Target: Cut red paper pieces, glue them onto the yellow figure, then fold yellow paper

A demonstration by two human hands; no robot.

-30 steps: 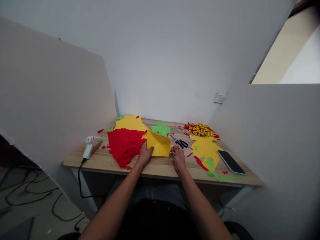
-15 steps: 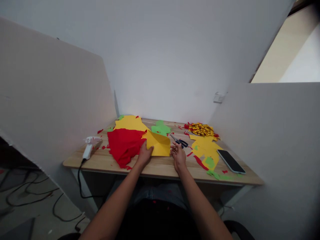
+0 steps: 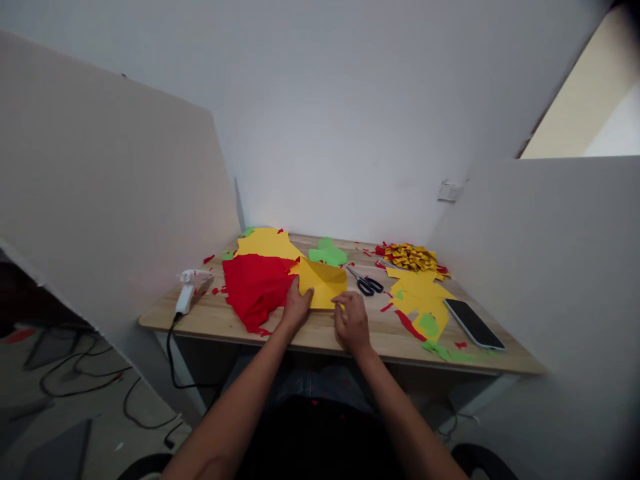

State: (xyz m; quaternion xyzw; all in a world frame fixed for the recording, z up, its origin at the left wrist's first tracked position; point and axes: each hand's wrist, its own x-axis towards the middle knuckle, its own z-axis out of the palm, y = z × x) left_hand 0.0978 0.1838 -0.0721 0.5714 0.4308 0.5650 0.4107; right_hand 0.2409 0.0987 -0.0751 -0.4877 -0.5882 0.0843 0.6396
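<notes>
Just below frame centre, the wooden desk [image 3: 225, 319] carries your folded yellow paper sheet [image 3: 323, 283]. Your left hand [image 3: 296, 308] presses flat on its left edge, fingers spread; your right hand [image 3: 351, 321] pinches its lower right corner, beside the scissors [image 3: 367, 283].

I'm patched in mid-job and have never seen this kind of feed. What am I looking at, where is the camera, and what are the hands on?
There is no machine: the camera sits on a person's head, looking down at bare hands over a wooden desk. The left hand presses on a folded yellow paper beside a red sheet. The right hand touches its near edge. Nearby lie scissors, a glue gun, a phone and paper scraps.
</notes>
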